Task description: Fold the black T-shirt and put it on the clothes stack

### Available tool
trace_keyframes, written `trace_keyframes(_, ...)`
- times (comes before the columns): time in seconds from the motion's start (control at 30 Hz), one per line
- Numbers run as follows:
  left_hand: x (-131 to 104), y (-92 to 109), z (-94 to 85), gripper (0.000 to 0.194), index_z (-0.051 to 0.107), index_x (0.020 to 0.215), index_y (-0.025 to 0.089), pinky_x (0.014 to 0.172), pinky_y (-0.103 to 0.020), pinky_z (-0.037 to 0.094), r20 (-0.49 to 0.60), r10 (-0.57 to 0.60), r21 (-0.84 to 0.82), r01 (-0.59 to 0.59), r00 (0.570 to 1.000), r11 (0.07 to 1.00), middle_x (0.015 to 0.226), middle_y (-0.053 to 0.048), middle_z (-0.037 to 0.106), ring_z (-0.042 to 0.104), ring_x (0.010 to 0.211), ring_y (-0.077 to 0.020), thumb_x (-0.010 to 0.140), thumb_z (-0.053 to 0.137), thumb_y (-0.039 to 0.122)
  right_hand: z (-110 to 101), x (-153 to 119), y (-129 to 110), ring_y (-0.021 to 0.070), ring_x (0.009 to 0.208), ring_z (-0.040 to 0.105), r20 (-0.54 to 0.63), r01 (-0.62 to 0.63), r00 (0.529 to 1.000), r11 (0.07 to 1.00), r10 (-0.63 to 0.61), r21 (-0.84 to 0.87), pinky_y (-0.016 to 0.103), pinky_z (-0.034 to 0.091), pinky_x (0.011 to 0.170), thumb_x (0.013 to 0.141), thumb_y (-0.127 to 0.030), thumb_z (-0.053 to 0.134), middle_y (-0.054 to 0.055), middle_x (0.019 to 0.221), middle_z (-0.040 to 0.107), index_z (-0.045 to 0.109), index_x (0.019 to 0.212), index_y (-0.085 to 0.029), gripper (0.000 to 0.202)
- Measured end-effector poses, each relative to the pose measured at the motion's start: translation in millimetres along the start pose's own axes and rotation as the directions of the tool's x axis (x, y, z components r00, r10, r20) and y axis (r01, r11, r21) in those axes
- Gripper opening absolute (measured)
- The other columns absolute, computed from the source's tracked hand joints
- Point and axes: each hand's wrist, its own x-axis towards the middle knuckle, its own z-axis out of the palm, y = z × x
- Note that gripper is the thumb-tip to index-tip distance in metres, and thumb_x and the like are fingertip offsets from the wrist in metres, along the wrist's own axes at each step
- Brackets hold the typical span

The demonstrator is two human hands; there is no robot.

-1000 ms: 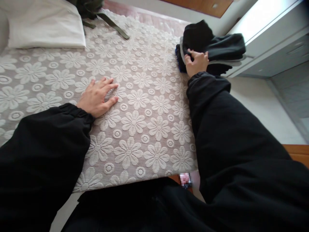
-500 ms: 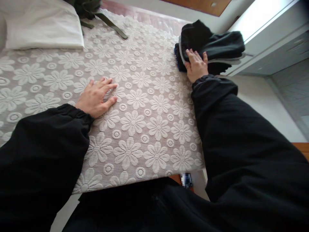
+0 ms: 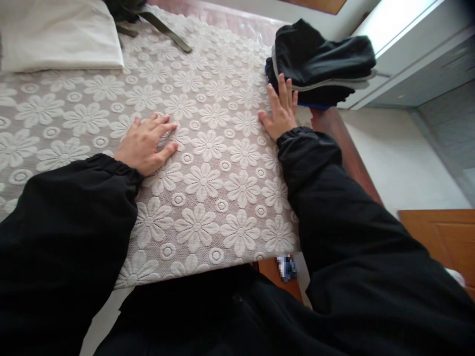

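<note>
Markings: we are seeing a pixelated patch (image 3: 286, 268) below the near edge of the table, too coarse to read. The stack of folded dark clothes (image 3: 326, 59) is showing black, grey and blue layers, with no lettering we are able to make out.

Stack position: it is sitting at the far right corner of the flower-patterned tablecloth (image 3: 204, 183). The right hand (image 3: 280, 111) is spreading its fingers at the stack's near left corner, partly hiding the lower layers; we cannot tell whether the fingertips are touching the fabric. The left hand (image 3: 146, 143) is lying palm down on the cloth, left of centre, fingers loosely spread. The hands are resting well apart, neither gripping anything.

Surroundings: a white folded cloth (image 3: 63, 37) is occupying the far left, with a dark green bag (image 3: 126, 9) just beyond it, its strap (image 3: 166, 32) trailing over the tablecloth. To the right, reddish wood (image 3: 354, 148) is showing at the table's edge.

Obstructions: the right sleeve (image 3: 334, 198) is covering part of that edge; the left sleeve (image 3: 81, 207) is blocking the near left.
</note>
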Motion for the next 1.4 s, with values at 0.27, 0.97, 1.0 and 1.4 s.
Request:
trace_keyframes(0.27, -1.3, 5.0, -0.3, 0.071, 0.057, 0.164, 0.028, 0.145, -0.068, 0.01, 0.005, -0.017, -0.017, 0.017, 1.0, 1.0, 0.183, -0.002, 0.039, 0.025, 0.174, -0.0362, 0.106, 0.04, 0.065, 0.9, 1.0, 9.9, 0.0361, 0.168, 0.019, -0.039, 0.063, 0.997, 0.997, -0.065, -0.035, 0.063, 0.018, 0.14, 0.108, -0.082, 0.044, -0.005, 0.175, 0.047, 0.059, 0.156, -0.04, 0.066)
trace_keyframes(0.97, -2.0, 4.8, 0.2, 0.084, 0.052, 0.167, 0.027, 0.146, -0.066, 0.006, 0.023, -0.024, -0.048, 0.025, 0.999, 0.999, 0.184, 0.007, 0.035, 0.021, 0.175, -0.0366, 0.102, 0.031, 0.076, 1.4, -3.0, 14.6, 0.0351, 0.144, 0.052, 0.081, 0.076, 0.994, 0.997, -0.076, 0.001, 0.056, 0.036, 0.134, 0.11, -0.055, 0.055, 0.007, 0.149, 0.069, 0.072, 0.132, -0.031, 0.037)
trace_keyframes(1.0, -2.3, 5.0, 0.0, 0.083, 0.052, 0.167, 0.026, 0.146, -0.066, 0.006, 0.023, -0.024, -0.047, 0.025, 0.999, 0.999, 0.185, 0.006, 0.035, 0.021, 0.175, -0.036, 0.103, 0.031, 0.075, 1.2, -3.2, 14.1, 0.0355, 0.144, 0.052, 0.082, 0.073, 0.994, 0.997, -0.073, 0.002, 0.057, 0.036, 0.134, 0.111, -0.056, 0.056, 0.006, 0.149, 0.069, 0.073, 0.132, -0.032, 0.037)
trace_keyframes(1.4, -1.9, 3.7, -0.5, 0.074, 0.053, 0.166, 0.029, 0.146, -0.066, 0.007, 0.034, -0.012, -0.027, 0.013, 0.999, 1.0, 0.183, 0.004, 0.039, 0.022, 0.174, -0.0398, 0.104, 0.041, 0.067, -1.7, -4.9, 7.5, 0.0367, 0.148, 0.055, 0.117, 0.075, 0.991, 0.995, -0.066, -0.072, 0.06, 0.041, 0.134, 0.108, -0.049, 0.057, 0.005, 0.151, 0.067, 0.071, 0.137, -0.032, 0.037)
